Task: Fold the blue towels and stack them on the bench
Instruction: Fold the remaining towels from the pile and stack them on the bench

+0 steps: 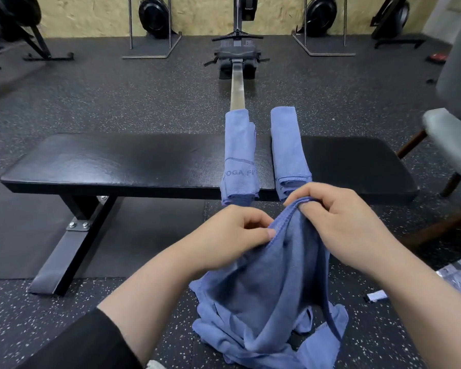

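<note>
A loose blue towel (269, 294) hangs bunched in front of me, its lower part crumpled on the speckled floor. My left hand (234, 230) pinches its top hem, and my right hand (338, 222) grips the same hem a little higher and to the right. Beyond my hands stands a black padded bench (117, 161). Two folded blue towels lie across it side by side, apart: the left one (240, 153) shows printed lettering, the right one (289, 145) is plain. Both overhang the bench's near edge.
A rowing machine (237, 54) with its metal rail runs away behind the bench. A grey chair (453, 139) with wooden legs stands at the right. Equipment stands line the far wall. A small white tag (377, 296) lies on the floor at the right.
</note>
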